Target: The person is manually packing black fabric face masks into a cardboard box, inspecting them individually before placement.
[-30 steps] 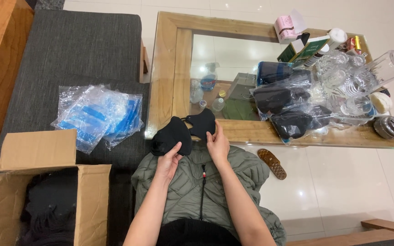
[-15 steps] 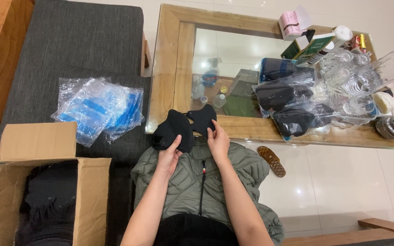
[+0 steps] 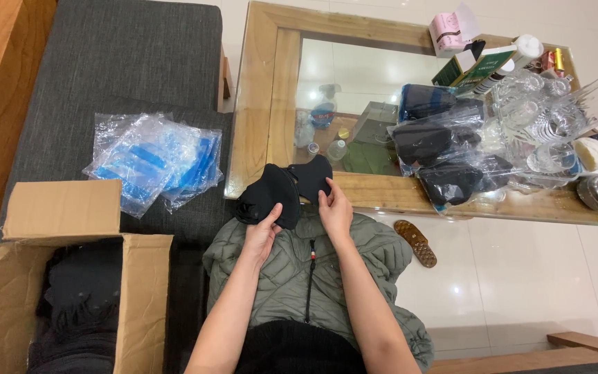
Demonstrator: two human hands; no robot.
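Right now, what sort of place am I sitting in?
Most likely a living room at home: a grey sofa, a glass-topped wooden coffee table crowded with glassware, and a slipper on the tiled floor.

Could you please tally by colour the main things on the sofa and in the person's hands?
Black: 2, the mask held by left hand and right hand, and the pile in the box.
Brown: 1, the cardboard box.
Blue and clear: 1, the stack of plastic bags.
Total: 4
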